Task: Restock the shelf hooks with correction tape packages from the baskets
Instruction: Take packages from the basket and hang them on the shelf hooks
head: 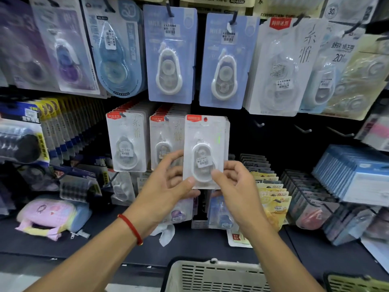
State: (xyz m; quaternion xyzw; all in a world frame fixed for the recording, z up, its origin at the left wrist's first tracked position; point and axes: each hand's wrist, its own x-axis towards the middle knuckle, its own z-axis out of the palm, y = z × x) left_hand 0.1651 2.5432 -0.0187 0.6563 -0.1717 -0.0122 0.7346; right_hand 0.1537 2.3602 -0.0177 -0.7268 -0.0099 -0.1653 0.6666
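At frame centre, my left hand [168, 186] and right hand [235, 184] pinched the pack's [204, 152] lower corners; light, stiff card with a slippery blister, I judged, best held by edges.

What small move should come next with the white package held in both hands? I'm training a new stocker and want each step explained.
Probably ease the white package up and back so its hang hole slides onto a hook. Both hands, left and right, pinch its lower corners, holding it upright beside two full rows of matching packages, and empty hooks stick out just to its right. Whether a hook already sits behind the hole cannot be seen.
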